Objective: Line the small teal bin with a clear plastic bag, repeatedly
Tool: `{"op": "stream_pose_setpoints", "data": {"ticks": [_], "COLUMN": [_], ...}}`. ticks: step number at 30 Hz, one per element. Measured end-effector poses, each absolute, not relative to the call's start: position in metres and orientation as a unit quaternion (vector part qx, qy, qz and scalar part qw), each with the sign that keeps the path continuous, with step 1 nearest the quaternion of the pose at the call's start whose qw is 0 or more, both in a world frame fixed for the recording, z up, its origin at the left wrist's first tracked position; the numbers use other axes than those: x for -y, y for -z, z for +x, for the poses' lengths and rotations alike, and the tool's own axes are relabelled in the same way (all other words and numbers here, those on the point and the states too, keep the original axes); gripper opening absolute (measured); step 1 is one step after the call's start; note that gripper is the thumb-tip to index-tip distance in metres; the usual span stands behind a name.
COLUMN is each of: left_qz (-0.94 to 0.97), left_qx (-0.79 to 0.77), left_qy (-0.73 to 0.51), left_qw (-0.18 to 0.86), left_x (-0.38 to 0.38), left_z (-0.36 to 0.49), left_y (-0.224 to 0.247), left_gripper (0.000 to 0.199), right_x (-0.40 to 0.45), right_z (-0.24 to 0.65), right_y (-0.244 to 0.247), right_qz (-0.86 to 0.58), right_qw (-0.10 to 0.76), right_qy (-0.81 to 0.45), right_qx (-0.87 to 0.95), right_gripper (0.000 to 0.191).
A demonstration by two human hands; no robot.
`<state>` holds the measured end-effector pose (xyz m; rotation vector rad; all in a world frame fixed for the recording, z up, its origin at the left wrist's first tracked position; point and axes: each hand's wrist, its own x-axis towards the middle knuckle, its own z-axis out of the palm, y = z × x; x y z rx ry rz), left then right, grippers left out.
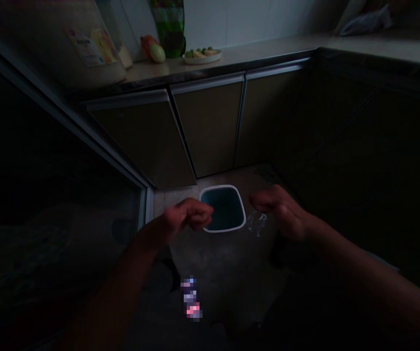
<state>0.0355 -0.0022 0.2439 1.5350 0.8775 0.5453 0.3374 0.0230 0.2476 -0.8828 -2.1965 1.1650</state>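
Dim light; pale wall (pixel 257 22) behind corner counter (pixel 268 48), cabinets (pixel 211 122) below, floor (pixel 220 263).

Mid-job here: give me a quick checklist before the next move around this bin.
1. Bin upright on the floor, opening up: ok.
2. Left hand closed: ok, fingers curled near the rim's left side; anything held: cannot tell.
3. Right hand gripping the clear plastic: cannot tell; the hand is curled just above it in view.
4. Clear plastic outside the bin's opening: ok, to its right.
5. Lighting: not ok, very dim.

White plate (pixel 203 60) on pale counter (pixel 264 49)
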Motion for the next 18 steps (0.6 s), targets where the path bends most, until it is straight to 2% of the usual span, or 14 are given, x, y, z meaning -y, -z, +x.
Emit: {"op": "stream_pose_setpoints", "data": {"ticks": [1,5,8,18], "left_qz": [0.629,0.492,0.457,0.407], "left_qx": [-0.392,-0.522,-0.524,-0.465], "left_qy": [-0.246,-0.247,-0.238,-0.355], "left_qw": [0.625,0.652,0.678,0.701], "left_x": [-0.018,-0.085,-0.098,-0.087], "left_z": [0.035,0.029,0.019,-0.005], "left_y": [-0.233,-0.173,-0.146,-0.154], "left_gripper": [0.089,0.083,0.083,0.082], "right_x": [-0.040,-0.114,-0.140,-0.142], "right_z": [0.336,0.336,0.343,0.347], "right_y": [-0.235,-0.162,-0.130,-0.138], "right_qz": [-0.362,-0.494,-0.479,-0.469], "right_qw": [0.256,0.178,0.177,0.228], "right_qy": [-0.457,-0.598,-0.657,-0.656], "right_qx": [0.771,0.606,0.555,0.545], "right_gripper": [0.083,0.078,0.077,0.076]}}
